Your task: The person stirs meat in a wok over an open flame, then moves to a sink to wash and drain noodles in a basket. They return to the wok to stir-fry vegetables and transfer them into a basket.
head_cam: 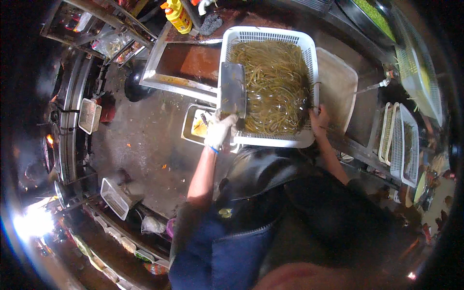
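Note:
A white slotted plastic basket (270, 140) is in front of my body, filled with long, wet, greenish-brown strips (277, 87) that look like shredded kelp. My left hand (220, 131), in a pale glove, is at the basket's near left corner. It grips a cleaver, whose broad grey blade (232, 87) lies flat along the basket's left inner side. The cleaver's handle is hidden by the glove. With bare fingers, my right hand (319, 121) holds the basket's right side near the close corner. A few loose strips stick to that rim.
Beyond the basket is a steel-edged counter (181, 85) with a yellow bottle (177, 16) and a steel-wool scourer (211, 24). A pale tub (339, 83) and a running tap (385, 82) are at right, near stacked baskets (404, 145). On the left a flame (50, 139) burns at the stove.

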The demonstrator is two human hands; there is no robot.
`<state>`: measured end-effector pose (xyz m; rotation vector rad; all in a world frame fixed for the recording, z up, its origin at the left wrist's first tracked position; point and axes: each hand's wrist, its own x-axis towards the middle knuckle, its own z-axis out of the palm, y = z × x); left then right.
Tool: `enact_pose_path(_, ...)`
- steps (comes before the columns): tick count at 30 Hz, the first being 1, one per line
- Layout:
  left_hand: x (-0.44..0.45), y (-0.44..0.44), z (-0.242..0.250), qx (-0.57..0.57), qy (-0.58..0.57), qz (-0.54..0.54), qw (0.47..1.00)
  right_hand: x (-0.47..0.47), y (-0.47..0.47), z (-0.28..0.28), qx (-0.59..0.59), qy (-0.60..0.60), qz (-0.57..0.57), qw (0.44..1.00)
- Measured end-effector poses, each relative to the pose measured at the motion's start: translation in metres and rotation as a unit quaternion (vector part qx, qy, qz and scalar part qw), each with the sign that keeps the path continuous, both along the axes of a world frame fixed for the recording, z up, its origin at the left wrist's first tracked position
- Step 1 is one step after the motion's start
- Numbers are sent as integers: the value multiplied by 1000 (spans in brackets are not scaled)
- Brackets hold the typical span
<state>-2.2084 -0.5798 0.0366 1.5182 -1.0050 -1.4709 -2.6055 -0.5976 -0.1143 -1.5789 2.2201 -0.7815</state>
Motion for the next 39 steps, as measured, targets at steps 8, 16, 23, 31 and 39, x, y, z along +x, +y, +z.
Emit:
enact_pose_path(8,-12,-61,-51,-95,-434,-67,894,51,-7,29,-22,-112,-27,993)
enact_pose_path(16,42,-17,-80,28,-427,150,891,92,-18,7,-78,-198,-65,975)
enact_pose_path(23,131,-86,-109,15,-317,200,927,172,-27,32,-4,-192,-96,977)
enact_pose_path(31,122,-95,-73,-36,-358,188,914,205,-52,19,-60,-202,-114,971)
enact_pose_path(39,260,156,-137,81,-317,-35,944,206,-70,-2,-136,-31,-39,989)
